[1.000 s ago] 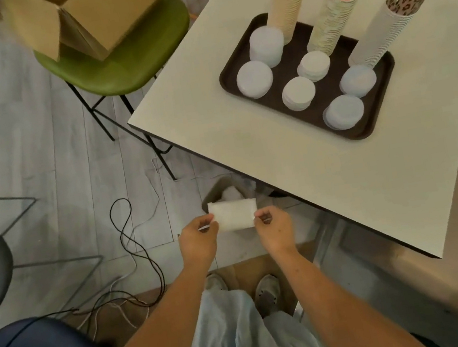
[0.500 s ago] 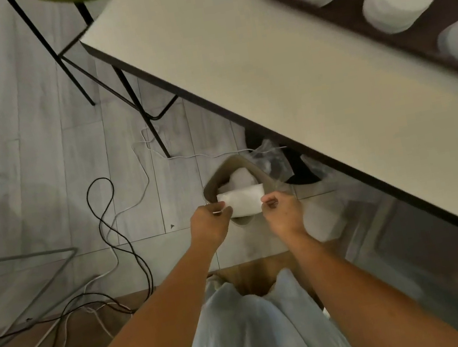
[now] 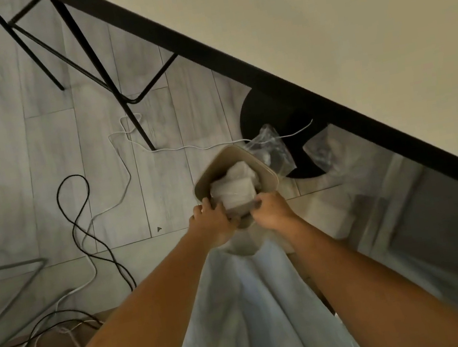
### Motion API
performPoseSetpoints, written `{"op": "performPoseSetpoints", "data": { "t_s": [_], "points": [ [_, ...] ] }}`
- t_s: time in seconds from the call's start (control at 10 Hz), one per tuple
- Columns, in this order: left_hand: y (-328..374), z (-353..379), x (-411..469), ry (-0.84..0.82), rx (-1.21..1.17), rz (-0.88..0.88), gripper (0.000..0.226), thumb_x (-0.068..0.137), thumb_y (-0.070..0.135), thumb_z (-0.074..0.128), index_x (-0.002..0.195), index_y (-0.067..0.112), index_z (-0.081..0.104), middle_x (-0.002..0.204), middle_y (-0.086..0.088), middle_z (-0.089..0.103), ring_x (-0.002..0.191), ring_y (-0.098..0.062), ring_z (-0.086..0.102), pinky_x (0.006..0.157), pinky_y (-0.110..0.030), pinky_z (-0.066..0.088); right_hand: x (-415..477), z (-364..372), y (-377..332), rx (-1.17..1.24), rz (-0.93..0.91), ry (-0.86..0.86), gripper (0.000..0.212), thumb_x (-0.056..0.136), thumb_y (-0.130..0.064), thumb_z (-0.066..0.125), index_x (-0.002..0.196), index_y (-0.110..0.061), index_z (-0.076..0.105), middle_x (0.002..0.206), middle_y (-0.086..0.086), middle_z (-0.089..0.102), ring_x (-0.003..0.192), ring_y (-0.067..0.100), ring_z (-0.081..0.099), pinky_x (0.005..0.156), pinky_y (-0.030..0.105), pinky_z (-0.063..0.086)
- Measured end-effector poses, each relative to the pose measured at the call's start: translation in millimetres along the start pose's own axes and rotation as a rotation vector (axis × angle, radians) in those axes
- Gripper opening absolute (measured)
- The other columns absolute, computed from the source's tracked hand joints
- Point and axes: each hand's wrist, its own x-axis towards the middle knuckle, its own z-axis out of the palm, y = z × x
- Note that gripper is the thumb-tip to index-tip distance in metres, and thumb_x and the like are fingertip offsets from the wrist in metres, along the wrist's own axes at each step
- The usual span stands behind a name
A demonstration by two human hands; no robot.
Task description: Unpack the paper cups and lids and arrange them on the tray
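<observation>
Both grips are clenched on the same thing: the left hand point(image 3: 214, 225) and the right hand point(image 3: 273, 211) each pinch one end of a folded plastic wrapper point(image 3: 236, 195), fingers curled over its near edge. A second ago the hands held that wrapper up in the air, clear of the bin point(image 3: 265, 171). Now they have dropped to the bin's near rim, and the wrapper sits inside the opening, on or just above the crumpled plastic already in there. Which of the two is hard to tell from this angle. The grip has not yet let go.

The view has also tipped down with the hands. The tray with its stacks of cups and piles of lids showed a second ago and is now out of frame. Only the pale worktop point(image 3: 347, 17) and its dark edge cross the upper right.

This looks like clearing up the packaging, not arranging, which suggests the unpacking is at or near its end. The cups and lids should be up on the worktop, above and to the right of the grip and well apart from it.

A loose plastic bag point(image 3: 272, 148) lies on the floor just behind the bin, and cables point(image 3: 78, 222) trail off to the left.
</observation>
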Motion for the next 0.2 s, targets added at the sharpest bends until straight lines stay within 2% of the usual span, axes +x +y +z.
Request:
{"op": "performPoseSetpoints", "data": {
  "t_s": [0.1,0.2],
  "points": [
    [1.3,-6.4,-14.6,0.056,-0.010,0.049,0.071,0.104,0.060,0.036,0.163,0.024,0.022,0.171,-0.015,0.013,0.151,-0.043,0.020,0.120,-0.054,0.026,-7.0,-3.5,-0.8,-0.023,-0.004,-0.015,0.044,0.095,-0.021,0.055,0.138,-0.017,0.061,0.144,0.014,0.052,0.122,0.034,0.058,0.104,0.043,0.052],
    [1.6,-22.8,-37.8,0.119,-0.068,0.063,0.064,0.106,0.054,0.040,0.161,0.024,0.027,0.166,-0.015,0.025,0.146,-0.041,0.028,0.116,-0.052,0.032,-26.1,-17.6,-10.0,-0.014,-0.049,0.017,0.052,0.097,-0.019,0.057,0.149,-0.018,0.051,0.153,0.013,0.043,0.134,0.034,0.051,0.112,0.040,0.045]
  ]
}}
